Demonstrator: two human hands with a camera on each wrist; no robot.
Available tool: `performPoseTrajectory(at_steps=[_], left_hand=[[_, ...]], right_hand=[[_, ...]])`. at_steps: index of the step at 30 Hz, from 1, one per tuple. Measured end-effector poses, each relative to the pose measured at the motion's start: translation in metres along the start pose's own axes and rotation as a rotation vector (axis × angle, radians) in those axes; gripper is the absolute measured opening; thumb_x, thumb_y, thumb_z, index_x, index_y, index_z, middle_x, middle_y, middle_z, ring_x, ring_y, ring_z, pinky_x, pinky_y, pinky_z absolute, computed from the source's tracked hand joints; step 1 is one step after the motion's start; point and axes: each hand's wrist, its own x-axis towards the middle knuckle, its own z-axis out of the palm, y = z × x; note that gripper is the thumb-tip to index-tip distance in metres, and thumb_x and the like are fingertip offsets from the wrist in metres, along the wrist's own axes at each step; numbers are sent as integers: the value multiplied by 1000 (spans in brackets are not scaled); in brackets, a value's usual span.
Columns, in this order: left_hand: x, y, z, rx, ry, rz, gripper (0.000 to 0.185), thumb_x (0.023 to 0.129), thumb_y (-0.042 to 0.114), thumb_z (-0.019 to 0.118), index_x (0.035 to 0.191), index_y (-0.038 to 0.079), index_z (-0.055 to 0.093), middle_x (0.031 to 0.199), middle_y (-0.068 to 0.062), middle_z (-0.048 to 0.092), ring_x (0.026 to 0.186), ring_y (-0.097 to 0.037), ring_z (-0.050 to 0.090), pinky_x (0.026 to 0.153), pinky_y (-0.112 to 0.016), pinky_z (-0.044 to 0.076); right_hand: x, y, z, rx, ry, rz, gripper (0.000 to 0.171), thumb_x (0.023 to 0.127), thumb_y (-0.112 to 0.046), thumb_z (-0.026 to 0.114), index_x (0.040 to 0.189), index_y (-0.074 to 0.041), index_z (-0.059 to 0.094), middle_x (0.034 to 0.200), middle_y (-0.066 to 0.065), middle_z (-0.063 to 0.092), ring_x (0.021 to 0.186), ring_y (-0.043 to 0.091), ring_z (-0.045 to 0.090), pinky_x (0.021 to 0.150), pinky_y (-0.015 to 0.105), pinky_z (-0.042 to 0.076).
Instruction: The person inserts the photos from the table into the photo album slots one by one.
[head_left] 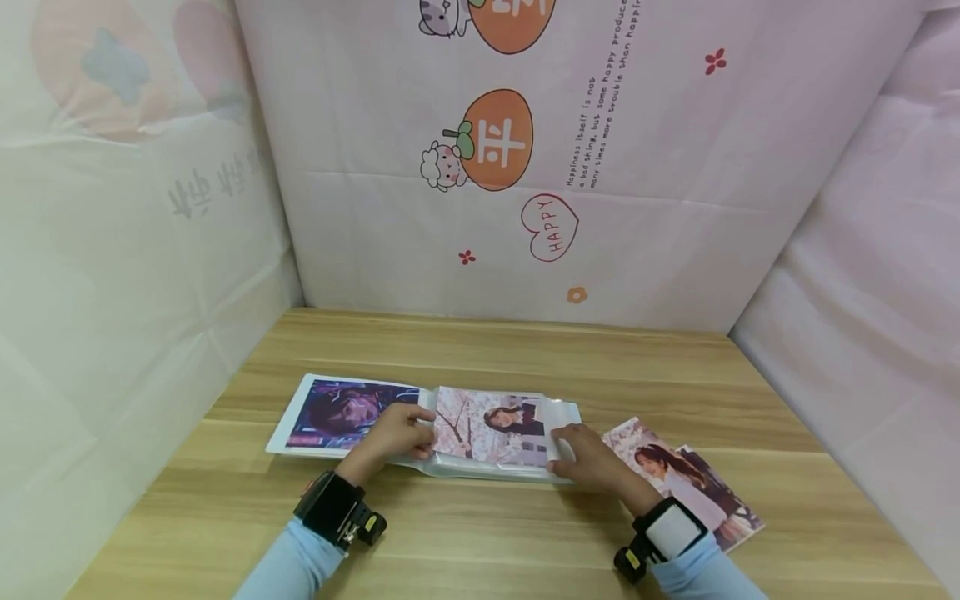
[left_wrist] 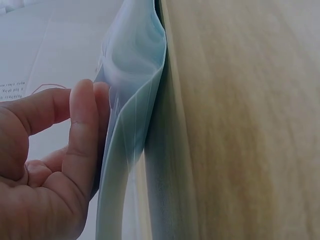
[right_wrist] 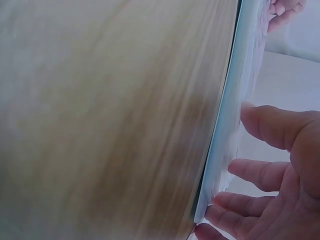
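Note:
A photo album lies open; its left page (head_left: 279, 437) shows a purple-blue portrait print (head_left: 324, 412). On the right half is a cherry-blossom photo (head_left: 480, 433) of a long-haired figure, with a clear sleeve edge (head_left: 564, 412) showing beyond it. My left hand (head_left: 397, 433) has bent fingers and pinches the blossom photo's left edge near the fold; in the left wrist view its fingertips meet at the clear sleeve (left_wrist: 135, 65), hiding the exact contact. My right hand (head_left: 588, 457) rests on the album's right end, its thumb and fingers apart and fairly straight.
Loose photos (head_left: 678, 483) lie overlapping on the wooden table (head_left: 510, 533), right of the album and partly behind my right wrist. Printed white cloth (head_left: 375, 242) stands behind the table and along both sides. Each wrist carries a strapped black device.

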Motion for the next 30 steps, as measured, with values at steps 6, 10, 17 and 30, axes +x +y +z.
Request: performPoseTrajectory(at_steps=[6,10,17,30], left_hand=[[2,0,2,25,-3,-11,40,76,-5,60,114,-14,56,67,-11,63,51,-14,58,51,-28,52],[3,2,2,61,4,-10,39,76,-4,60,114,-13,57,65,-10,62,51,-14,58,50,-28,51],[6,5,6,103,26,-31,43,75,-1,62,116,-13,55,61,-9,61,50,-14,57,47,-25,49],[3,8,11,75,17,-53,49,75,-6,61,121,-14,48,64,-11,63,50,-15,58,45,-23,47]], right_hand=[[0,-1,-1,-8,4,-19,49,82,-15,70,121,8,53,122,31,47,115,45,42,94,54,34],[0,-1,-1,-5,-5,-11,49,82,-16,70,121,8,53,122,31,47,116,45,42,94,54,34],[1,0,-2,-6,-4,-22,48,82,-15,69,121,8,53,122,31,47,115,46,42,94,55,34],[-2,-2,-3,-1,-12,-42,47,82,-13,68,120,9,52,121,33,46,114,47,41,93,56,34]])
